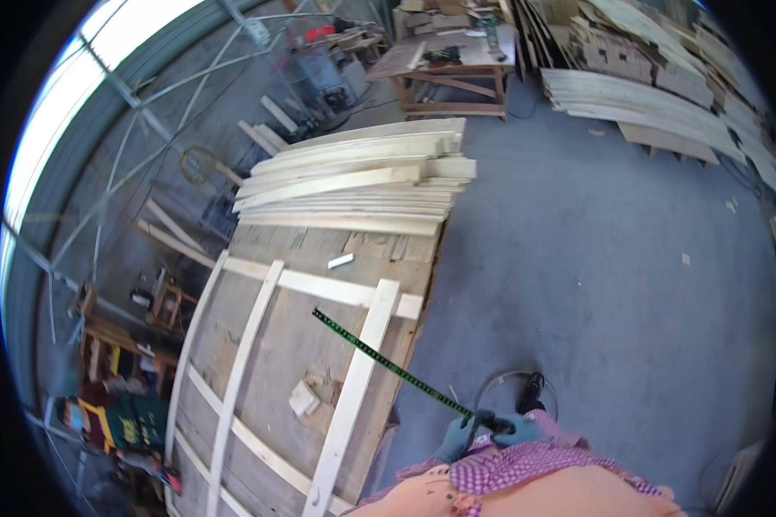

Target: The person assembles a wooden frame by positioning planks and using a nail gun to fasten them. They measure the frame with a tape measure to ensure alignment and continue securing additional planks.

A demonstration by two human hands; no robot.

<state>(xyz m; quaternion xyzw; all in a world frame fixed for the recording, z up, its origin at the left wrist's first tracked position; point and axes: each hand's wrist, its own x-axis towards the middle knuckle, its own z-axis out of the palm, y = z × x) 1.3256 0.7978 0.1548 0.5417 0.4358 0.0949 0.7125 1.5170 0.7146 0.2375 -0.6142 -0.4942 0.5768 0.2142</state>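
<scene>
Peach clothing (560,493) nearest; I see left hand (453,441) and right hand (519,429) gripping green tape measure (392,365) (fingers blurry); extended far, it could buckle under its weight.

Tape (394,369): green blade, dark markings, extended straight, slanting up-left from left hand (453,441) and right hand (517,428). Passes over near slat (347,422); tip above surface (295,345), short of crosspiece (328,287). Case mostly hidden.
</scene>
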